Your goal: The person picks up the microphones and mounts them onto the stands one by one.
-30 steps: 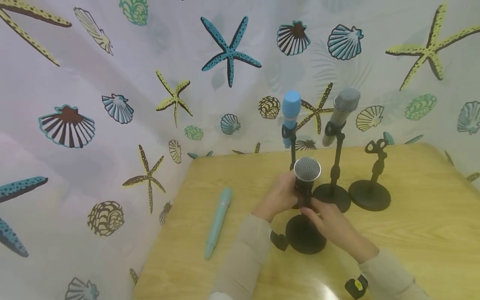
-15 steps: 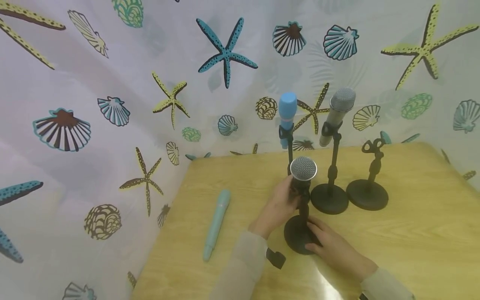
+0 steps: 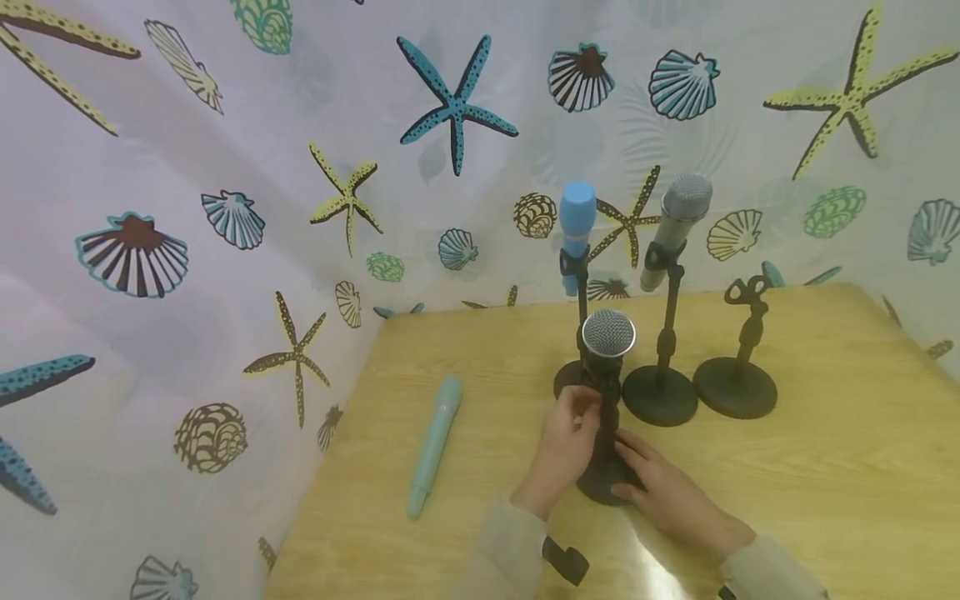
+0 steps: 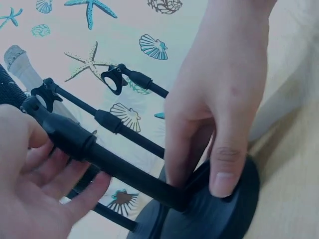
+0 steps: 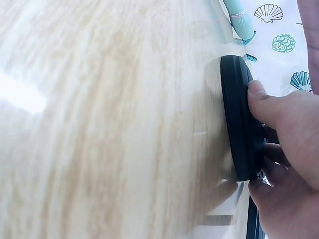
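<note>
A black desktop microphone stand [image 3: 609, 421] stands upright near the middle of the table, bearing a microphone with a silver mesh head [image 3: 609, 332]. My left hand [image 3: 562, 454] is at the upper pole, fingers curled about the collar below the clip; in the left wrist view those fingers pass behind the collar [image 4: 72, 137]. Down at the round base [image 5: 239, 119], my right hand [image 3: 671, 500] holds it, thumb on its upper face and fingers around the pole's foot. The microphone's body is mostly hidden by its head in the head view.
Behind stand a blue microphone [image 3: 577, 208] and a silver-grey microphone [image 3: 686, 198] on stands. Right of them is a stand with a bare clip [image 3: 738, 387]. A mint-green microphone [image 3: 435, 446] lies on the wooden table [image 3: 825, 467]. A shell-patterned curtain [image 3: 300, 108] surrounds the back and left.
My right hand has dropped from the pole to the base. My left hand has slid down from beside the microphone and clip to the collar. The stand has stayed nearly in place.
</note>
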`<state>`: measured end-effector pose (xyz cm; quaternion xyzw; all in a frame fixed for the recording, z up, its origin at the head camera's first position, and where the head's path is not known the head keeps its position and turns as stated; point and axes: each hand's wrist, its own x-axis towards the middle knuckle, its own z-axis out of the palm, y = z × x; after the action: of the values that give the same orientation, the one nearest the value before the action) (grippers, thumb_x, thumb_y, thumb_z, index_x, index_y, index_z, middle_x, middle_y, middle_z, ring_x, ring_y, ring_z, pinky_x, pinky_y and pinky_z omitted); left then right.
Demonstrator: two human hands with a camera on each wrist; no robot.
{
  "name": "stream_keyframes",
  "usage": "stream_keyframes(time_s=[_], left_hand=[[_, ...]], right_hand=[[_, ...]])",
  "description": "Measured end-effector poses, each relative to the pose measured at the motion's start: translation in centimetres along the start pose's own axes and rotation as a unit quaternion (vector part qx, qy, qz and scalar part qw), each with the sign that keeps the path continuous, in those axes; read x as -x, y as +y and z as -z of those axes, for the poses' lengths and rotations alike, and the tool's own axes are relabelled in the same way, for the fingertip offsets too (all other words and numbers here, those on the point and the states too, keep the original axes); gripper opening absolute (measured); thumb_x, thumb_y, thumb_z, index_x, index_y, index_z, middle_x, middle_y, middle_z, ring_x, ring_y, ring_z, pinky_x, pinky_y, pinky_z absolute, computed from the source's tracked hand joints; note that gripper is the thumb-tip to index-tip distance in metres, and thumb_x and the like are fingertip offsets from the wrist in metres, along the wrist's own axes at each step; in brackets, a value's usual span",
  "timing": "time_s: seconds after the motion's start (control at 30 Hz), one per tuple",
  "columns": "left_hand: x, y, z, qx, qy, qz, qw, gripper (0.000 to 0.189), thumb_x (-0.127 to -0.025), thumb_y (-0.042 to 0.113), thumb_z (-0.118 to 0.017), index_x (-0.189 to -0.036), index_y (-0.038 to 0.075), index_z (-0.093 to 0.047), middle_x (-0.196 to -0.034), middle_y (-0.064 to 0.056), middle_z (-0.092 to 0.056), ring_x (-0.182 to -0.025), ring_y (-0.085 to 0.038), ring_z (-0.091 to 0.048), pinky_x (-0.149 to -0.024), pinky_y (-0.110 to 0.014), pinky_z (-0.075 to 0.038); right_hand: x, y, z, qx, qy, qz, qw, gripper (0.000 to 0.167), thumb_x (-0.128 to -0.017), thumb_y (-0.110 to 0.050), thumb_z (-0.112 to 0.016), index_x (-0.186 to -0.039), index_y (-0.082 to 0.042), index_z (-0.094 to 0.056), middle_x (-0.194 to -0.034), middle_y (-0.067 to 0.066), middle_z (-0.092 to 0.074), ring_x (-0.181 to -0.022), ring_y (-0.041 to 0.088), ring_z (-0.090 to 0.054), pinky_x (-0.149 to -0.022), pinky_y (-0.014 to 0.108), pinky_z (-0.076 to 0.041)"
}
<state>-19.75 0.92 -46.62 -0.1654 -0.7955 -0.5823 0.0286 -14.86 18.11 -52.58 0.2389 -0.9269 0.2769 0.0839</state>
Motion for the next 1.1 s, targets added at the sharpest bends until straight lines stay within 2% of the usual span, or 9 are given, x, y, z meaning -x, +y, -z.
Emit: stream_keyframes(time_s=[0.07, 0.23, 0.33, 0.6, 0.87, 1.1], left_hand=[[0.2, -0.3, -0.3, 0.006, -0.022, -0.021, 0.9995, 0.025, -0.103, 0.015, -0.045, -0.126, 0.011, -0.055, -0.126, -0.007, -0.065, -0.119, -0.018, -0.061, -0.099, -0.028, -0.051], [0.2, -1.0, -1.1, 0.029, -0.059, -0.112, 0.9916, 0.03, -0.106, 0.012, -0.04, -0.13, 0.006, -0.056, -0.128, -0.011, -0.067, -0.124, -0.018, -0.061, -0.108, -0.029, -0.047], [0.1, -1.3, -1.3, 0.024, -0.052, -0.136, 0.989, 0.029, -0.104, 0.014, -0.043, -0.127, 0.004, -0.058, -0.122, -0.013, -0.069, -0.119, -0.018, -0.064, -0.106, -0.027, -0.049], [-0.4, -1.2, -1.2, -0.013, -0.015, -0.156, 0.9875, 0.025, -0.096, 0.017, -0.053, -0.113, 0.003, -0.066, -0.107, -0.01, -0.075, -0.108, -0.015, -0.07, -0.097, -0.023, -0.053], [-0.2, -1.4, -1.2, -0.034, -0.004, -0.159, 0.9867, 0.026, -0.095, 0.017, -0.054, -0.113, 0.002, -0.067, -0.107, -0.01, -0.075, -0.105, -0.014, -0.071, -0.095, -0.02, -0.054], [-0.1, -1.4, -1.2, -0.057, 0.019, -0.145, 0.9877, 0.024, -0.091, 0.017, -0.062, -0.113, 0.007, -0.067, -0.107, -0.005, -0.076, -0.101, -0.008, -0.071, -0.086, -0.014, -0.054]], right_hand=[[0.1, 0.1, -0.2, 0.008, 0.01, 0.011, 0.9999, 0.061, -0.089, -0.021, -0.073, -0.134, 0.013, -0.051, -0.148, 0.03, -0.042, -0.13, 0.047, -0.05, -0.102, 0.055, -0.046], [0.1, 0.3, -0.5, 0.014, 0.026, 0.029, 0.9991, 0.061, -0.087, -0.018, -0.074, -0.133, 0.015, -0.051, -0.146, 0.031, -0.044, -0.128, 0.048, -0.051, -0.1, 0.054, -0.048], [0.1, 0.4, -0.5, 0.008, 0.019, 0.025, 0.9995, 0.06, -0.088, -0.019, -0.073, -0.133, 0.015, -0.051, -0.146, 0.032, -0.043, -0.129, 0.048, -0.05, -0.1, 0.055, -0.048], [0.0, 0.2, -0.5, 0.012, 0.03, 0.031, 0.999, 0.06, -0.087, -0.016, -0.074, -0.131, 0.017, -0.052, -0.144, 0.033, -0.045, -0.127, 0.049, -0.051, -0.099, 0.055, -0.049], [0.0, 0.2, -0.9, 0.01, 0.036, 0.029, 0.9989, 0.059, -0.086, -0.015, -0.074, -0.131, 0.017, -0.052, -0.144, 0.033, -0.045, -0.127, 0.049, -0.051, -0.099, 0.055, -0.048], [0.1, 0.0, -0.8, 0.008, 0.027, 0.019, 0.9994, 0.059, -0.088, -0.016, -0.073, -0.132, 0.017, -0.051, -0.145, 0.033, -0.044, -0.129, 0.049, -0.05, -0.101, 0.056, -0.047]])
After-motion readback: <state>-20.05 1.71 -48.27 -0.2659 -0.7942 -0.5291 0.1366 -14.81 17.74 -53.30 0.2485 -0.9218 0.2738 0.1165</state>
